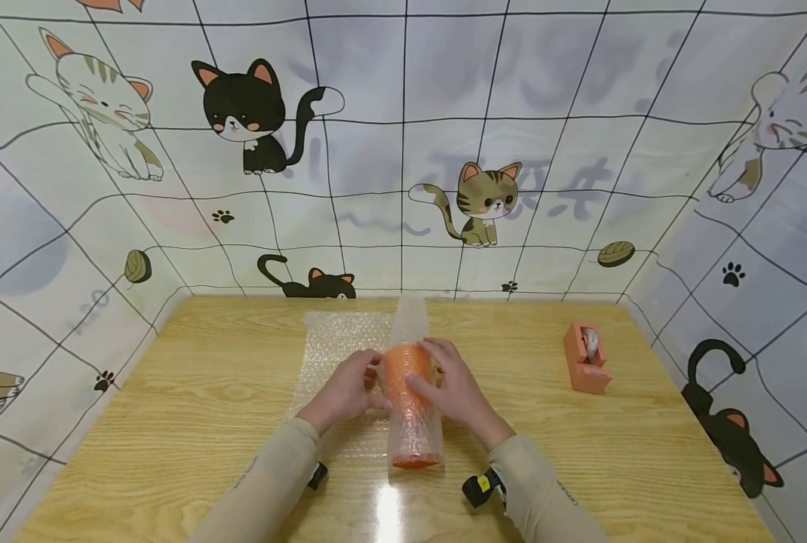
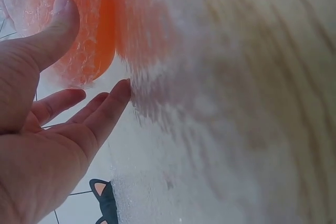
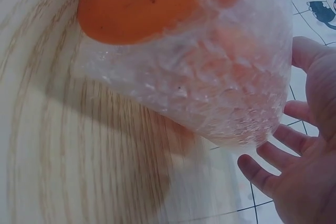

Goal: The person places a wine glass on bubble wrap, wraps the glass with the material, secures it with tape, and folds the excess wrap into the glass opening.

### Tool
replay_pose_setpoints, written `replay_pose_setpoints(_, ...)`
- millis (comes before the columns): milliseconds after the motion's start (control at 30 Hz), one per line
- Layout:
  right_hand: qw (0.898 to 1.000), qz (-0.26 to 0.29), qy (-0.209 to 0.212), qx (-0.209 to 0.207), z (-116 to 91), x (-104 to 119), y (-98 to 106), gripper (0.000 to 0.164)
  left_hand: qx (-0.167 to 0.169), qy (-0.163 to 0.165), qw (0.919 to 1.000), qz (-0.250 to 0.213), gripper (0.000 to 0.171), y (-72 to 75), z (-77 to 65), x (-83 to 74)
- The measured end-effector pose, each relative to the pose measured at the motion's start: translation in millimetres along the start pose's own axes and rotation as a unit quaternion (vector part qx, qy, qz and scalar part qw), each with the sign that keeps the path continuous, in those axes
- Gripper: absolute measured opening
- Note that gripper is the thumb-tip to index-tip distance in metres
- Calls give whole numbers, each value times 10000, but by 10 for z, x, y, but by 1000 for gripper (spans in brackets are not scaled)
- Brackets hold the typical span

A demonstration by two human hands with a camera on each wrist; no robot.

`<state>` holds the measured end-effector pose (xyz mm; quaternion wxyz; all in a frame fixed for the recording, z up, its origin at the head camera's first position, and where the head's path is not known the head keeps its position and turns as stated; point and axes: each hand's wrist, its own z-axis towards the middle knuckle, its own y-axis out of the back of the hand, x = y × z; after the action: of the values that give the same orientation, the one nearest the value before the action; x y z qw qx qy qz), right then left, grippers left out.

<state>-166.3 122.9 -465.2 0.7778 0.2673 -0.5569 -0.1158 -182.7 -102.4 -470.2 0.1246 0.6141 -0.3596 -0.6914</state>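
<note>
An orange cylinder (image 1: 406, 369) with a smooth round end (image 3: 142, 9) lies on the table, wrapped in clear bubble wrap (image 3: 226, 98). The wrap extends past its far end, and a flat part of the sheet (image 1: 329, 339) spreads to the left. My left hand (image 1: 352, 385) is at the cylinder's left side. In the left wrist view its thumb (image 2: 60, 24) rests against the wrapped surface, while the other fingers extend loosely below. On the other side, my right hand (image 1: 459, 388) holds the wrapped cylinder, thumb over the top and fingers along the right side.
A coral-pink tape dispenser (image 1: 585, 360) with a roll of tape stands on the right of the wooden table (image 1: 207, 377). A cloth printed with cats and grid lines (image 1: 376, 151) encloses the table's back and sides. Wrist cameras (image 1: 481, 489) sit below the sleeves.
</note>
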Motion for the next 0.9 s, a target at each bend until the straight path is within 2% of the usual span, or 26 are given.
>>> replay_pose_setpoints(200,9999,-93,94,3,9,-3,-35,66,47,-3,10000,-25,73,-12,0,56)
replay_pose_setpoints(367,9999,-145,82,-36,14,6,-63,67,-45,-146,9999,-10,72,-18,-18,79)
replay_pose_setpoints(500,9999,-158,-25,-23,14,28,-76,69,-233,-309,9984,422,76,-20,-37,78)
replay_pose_setpoints(633,9997,-211,-92,-9,10,58,-90,70,-291,-301,9954,861,80,-6,-53,62)
replay_pose_setpoints(900,9993,-324,-160,-46,17,68,-115,68,-55,-81,9976,686,80,59,-90,10)
